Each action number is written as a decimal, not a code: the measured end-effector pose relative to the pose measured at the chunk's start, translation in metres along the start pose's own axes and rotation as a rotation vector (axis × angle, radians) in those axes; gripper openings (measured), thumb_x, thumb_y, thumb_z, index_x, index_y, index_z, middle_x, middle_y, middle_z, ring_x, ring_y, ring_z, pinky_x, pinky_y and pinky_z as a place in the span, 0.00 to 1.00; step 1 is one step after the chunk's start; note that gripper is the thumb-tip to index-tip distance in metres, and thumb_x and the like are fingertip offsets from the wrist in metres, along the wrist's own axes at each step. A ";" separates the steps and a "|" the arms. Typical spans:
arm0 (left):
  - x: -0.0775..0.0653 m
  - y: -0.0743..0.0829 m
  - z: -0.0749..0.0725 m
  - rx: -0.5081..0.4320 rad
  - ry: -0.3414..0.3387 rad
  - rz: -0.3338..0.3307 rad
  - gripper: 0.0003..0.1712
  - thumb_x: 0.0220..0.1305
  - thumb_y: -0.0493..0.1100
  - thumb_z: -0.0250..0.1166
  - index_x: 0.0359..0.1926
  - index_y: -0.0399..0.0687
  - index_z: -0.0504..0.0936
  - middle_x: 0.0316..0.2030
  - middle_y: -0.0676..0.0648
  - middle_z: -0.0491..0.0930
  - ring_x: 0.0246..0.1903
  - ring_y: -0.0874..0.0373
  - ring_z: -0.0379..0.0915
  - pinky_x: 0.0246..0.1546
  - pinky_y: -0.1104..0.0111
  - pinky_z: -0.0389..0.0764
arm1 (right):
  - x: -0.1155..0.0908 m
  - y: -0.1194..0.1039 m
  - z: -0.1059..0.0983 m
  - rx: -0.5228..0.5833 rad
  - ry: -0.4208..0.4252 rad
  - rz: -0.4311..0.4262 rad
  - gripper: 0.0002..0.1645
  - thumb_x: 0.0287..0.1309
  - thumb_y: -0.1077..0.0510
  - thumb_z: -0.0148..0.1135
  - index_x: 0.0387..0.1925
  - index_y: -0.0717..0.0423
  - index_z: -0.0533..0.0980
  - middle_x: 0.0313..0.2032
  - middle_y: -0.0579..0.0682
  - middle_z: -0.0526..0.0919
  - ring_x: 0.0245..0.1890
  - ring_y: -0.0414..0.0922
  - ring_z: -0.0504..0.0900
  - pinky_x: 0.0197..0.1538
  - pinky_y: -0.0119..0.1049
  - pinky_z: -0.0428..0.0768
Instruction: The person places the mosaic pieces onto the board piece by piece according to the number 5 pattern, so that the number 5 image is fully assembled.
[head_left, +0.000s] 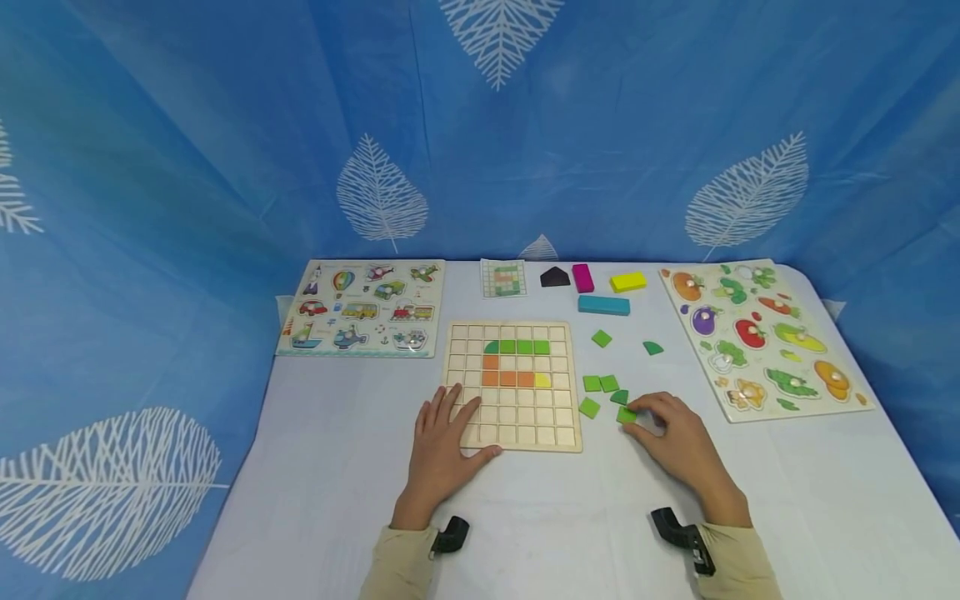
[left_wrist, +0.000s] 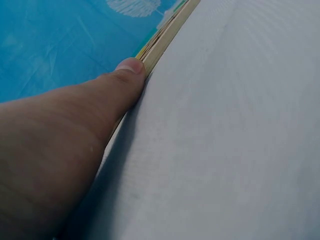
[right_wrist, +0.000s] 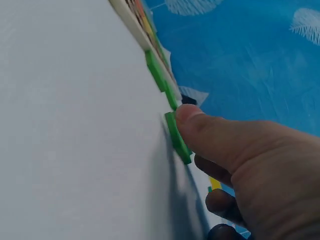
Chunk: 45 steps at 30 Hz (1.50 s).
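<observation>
Pinching a light-green square tile (head_left: 626,415) right of the pale wooden grid board (head_left: 576,392), the right hand (head_left: 675,435) seems mid-pickup; the left hand (head_left: 441,450), fingers spread, rests at the board's left edge. Next probably calls for carrying it onto that board.

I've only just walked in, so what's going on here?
A person's right grip pinches a green square tile beside a wooden grid board, while the left grip rests at the board's near left corner. The board is partly filled: a green row, with orange tiles and one yellow tile below. More green pieces lie loose to its right.
</observation>
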<state>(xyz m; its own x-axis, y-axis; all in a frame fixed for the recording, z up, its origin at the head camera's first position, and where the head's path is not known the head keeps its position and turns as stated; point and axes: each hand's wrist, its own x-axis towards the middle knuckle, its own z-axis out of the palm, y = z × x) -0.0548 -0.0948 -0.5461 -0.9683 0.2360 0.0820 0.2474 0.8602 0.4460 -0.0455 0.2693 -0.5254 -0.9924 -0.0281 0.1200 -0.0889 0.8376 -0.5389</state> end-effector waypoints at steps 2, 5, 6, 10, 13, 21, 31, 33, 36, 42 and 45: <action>0.000 0.000 0.000 0.000 0.005 0.000 0.48 0.56 0.72 0.69 0.73 0.61 0.70 0.79 0.46 0.56 0.80 0.44 0.45 0.78 0.43 0.49 | -0.001 0.002 0.001 -0.004 -0.024 0.008 0.15 0.54 0.56 0.78 0.44 0.50 0.85 0.49 0.52 0.85 0.44 0.49 0.82 0.45 0.47 0.81; 0.000 -0.001 0.000 0.002 0.014 0.004 0.48 0.56 0.72 0.69 0.73 0.60 0.70 0.79 0.46 0.56 0.80 0.43 0.45 0.78 0.43 0.50 | -0.002 0.001 0.003 -0.015 -0.018 -0.003 0.13 0.55 0.56 0.76 0.43 0.50 0.85 0.48 0.52 0.85 0.40 0.48 0.81 0.43 0.45 0.80; 0.000 0.000 0.000 0.004 0.017 0.007 0.47 0.56 0.72 0.69 0.73 0.60 0.70 0.79 0.45 0.57 0.80 0.43 0.45 0.78 0.43 0.51 | -0.002 0.001 0.004 -0.021 -0.005 -0.010 0.13 0.55 0.56 0.76 0.43 0.50 0.85 0.47 0.51 0.86 0.38 0.46 0.80 0.41 0.43 0.80; -0.001 0.000 -0.001 -0.007 0.018 0.009 0.47 0.56 0.71 0.69 0.73 0.60 0.70 0.79 0.45 0.57 0.80 0.43 0.46 0.78 0.43 0.51 | -0.003 0.001 0.007 -0.035 0.051 -0.051 0.12 0.54 0.59 0.77 0.41 0.50 0.84 0.43 0.48 0.85 0.32 0.40 0.73 0.34 0.35 0.74; -0.001 0.000 -0.001 -0.014 0.006 0.000 0.47 0.56 0.71 0.69 0.73 0.60 0.70 0.79 0.46 0.56 0.80 0.43 0.45 0.78 0.43 0.50 | 0.000 -0.002 0.010 -0.022 0.079 -0.094 0.12 0.54 0.59 0.77 0.40 0.49 0.84 0.42 0.47 0.85 0.31 0.38 0.72 0.33 0.33 0.73; -0.001 0.001 -0.003 -0.010 0.009 -0.001 0.47 0.56 0.71 0.70 0.73 0.60 0.71 0.79 0.45 0.57 0.80 0.43 0.45 0.78 0.43 0.50 | 0.023 -0.038 0.025 0.002 0.025 -0.244 0.11 0.56 0.57 0.76 0.40 0.49 0.84 0.45 0.47 0.84 0.46 0.46 0.83 0.47 0.46 0.83; 0.000 0.001 -0.002 0.017 -0.004 -0.001 0.47 0.57 0.72 0.68 0.73 0.61 0.70 0.79 0.46 0.56 0.80 0.44 0.45 0.78 0.43 0.51 | 0.048 -0.071 0.051 -0.088 -0.036 -0.388 0.09 0.60 0.52 0.73 0.41 0.48 0.86 0.45 0.46 0.84 0.47 0.46 0.83 0.48 0.44 0.85; 0.000 0.001 -0.002 0.019 -0.003 -0.001 0.47 0.57 0.72 0.68 0.73 0.61 0.70 0.79 0.46 0.56 0.80 0.44 0.45 0.78 0.43 0.51 | 0.049 -0.072 0.054 -0.107 -0.029 -0.398 0.08 0.60 0.52 0.73 0.41 0.47 0.86 0.45 0.46 0.84 0.45 0.45 0.83 0.46 0.42 0.84; 0.000 0.001 -0.002 0.017 -0.006 -0.005 0.48 0.57 0.72 0.68 0.74 0.61 0.69 0.79 0.46 0.56 0.80 0.44 0.45 0.78 0.43 0.51 | 0.050 -0.074 0.057 -0.113 -0.023 -0.397 0.08 0.60 0.53 0.74 0.41 0.47 0.86 0.45 0.46 0.84 0.45 0.45 0.83 0.46 0.42 0.84; 0.000 0.001 -0.003 0.011 -0.008 -0.005 0.47 0.57 0.72 0.68 0.74 0.60 0.70 0.79 0.46 0.56 0.80 0.44 0.45 0.78 0.44 0.51 | 0.050 -0.078 0.057 -0.101 -0.030 -0.409 0.08 0.60 0.54 0.74 0.41 0.47 0.87 0.46 0.46 0.85 0.47 0.46 0.83 0.49 0.43 0.85; 0.000 0.001 -0.002 0.015 -0.008 -0.004 0.47 0.57 0.72 0.68 0.73 0.60 0.70 0.79 0.46 0.57 0.80 0.44 0.45 0.78 0.43 0.51 | 0.050 -0.079 0.056 -0.098 -0.039 -0.406 0.07 0.60 0.54 0.73 0.41 0.47 0.87 0.46 0.46 0.84 0.47 0.46 0.83 0.49 0.43 0.85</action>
<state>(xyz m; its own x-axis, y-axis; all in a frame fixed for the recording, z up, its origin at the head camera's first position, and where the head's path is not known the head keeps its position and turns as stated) -0.0546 -0.0949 -0.5435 -0.9689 0.2361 0.0735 0.2443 0.8677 0.4328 -0.0926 0.1714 -0.5240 -0.8812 -0.3858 0.2732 -0.4666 0.8023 -0.3723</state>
